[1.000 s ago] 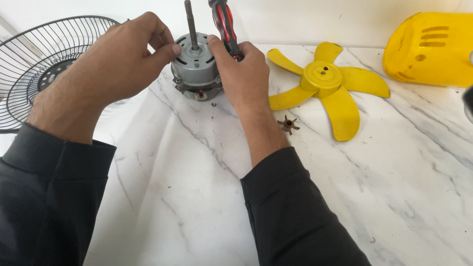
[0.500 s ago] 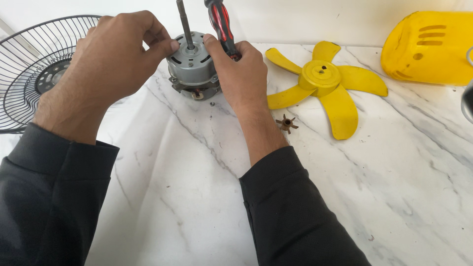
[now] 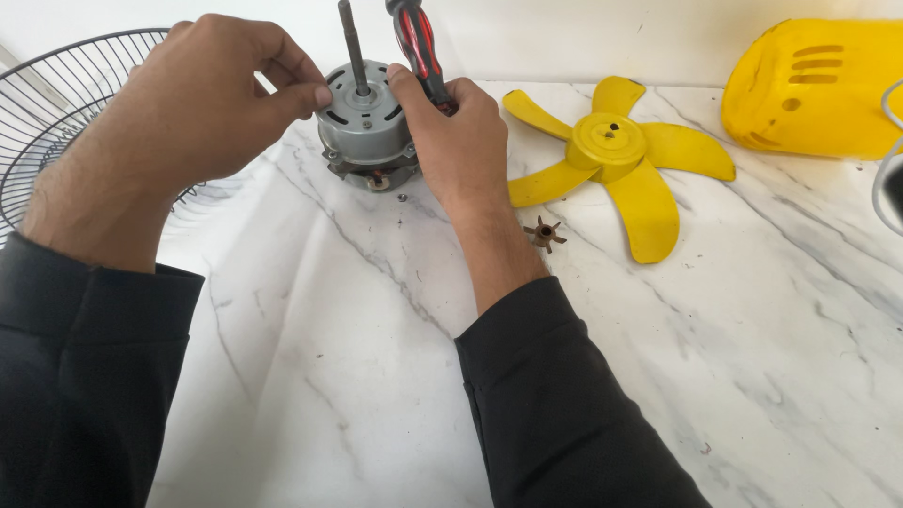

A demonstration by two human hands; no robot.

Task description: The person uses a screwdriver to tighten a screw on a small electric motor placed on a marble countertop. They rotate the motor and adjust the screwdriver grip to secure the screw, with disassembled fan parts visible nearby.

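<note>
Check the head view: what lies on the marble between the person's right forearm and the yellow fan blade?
A small brown star-shaped part lies there on the marble top, apart from both the right forearm and the yellow fan blade.

A white marble table [image 3: 658, 376] fills nearly the whole view, its surface crossed by thin grey and brownish veins that run slantwise from the far side toward the near edge. The stone looks smooth and faintly glossy. Behind the table's far edge rises a plain, off-white wall [image 3: 564, 38], bare and unmarked. The light is soft and even, throwing only pale, short shadows on the marble. No floor or window shows.
</note>
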